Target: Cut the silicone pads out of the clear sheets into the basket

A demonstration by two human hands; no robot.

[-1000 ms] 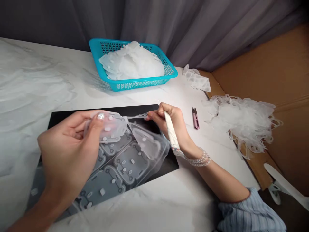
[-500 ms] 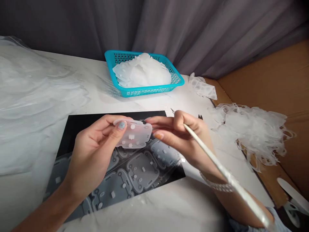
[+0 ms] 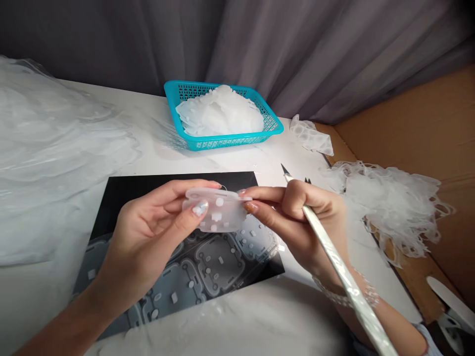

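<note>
My left hand (image 3: 144, 242) grips a small translucent silicone piece (image 3: 230, 213) between thumb and fingers, above a black mat (image 3: 129, 198). White dots and a small white block mark the face of the piece, and its top edge is bent over. Thumb and forefinger of my right hand (image 3: 309, 222) pinch its right edge. A craft knife (image 3: 330, 254) with a pearly handle is tucked in that same hand, its blade pointing up and away. Below, a translucent sheet (image 3: 220, 264) of similar outlined pieces lies on the mat.
A turquoise basket (image 3: 230, 142) heaped with translucent pieces (image 3: 222, 113) stands at the back. Stringy offcuts (image 3: 397, 202) are piled on the right, near a cardboard wall (image 3: 419, 128). Clear sheets (image 3: 55, 163) are stacked on the left. A crumpled strip (image 3: 311, 136) lies behind.
The silicone piece has shifted slightly right, and its top edge now folds over. My right fingers have closed on its right edge. The knife has swung right with my hand.
</note>
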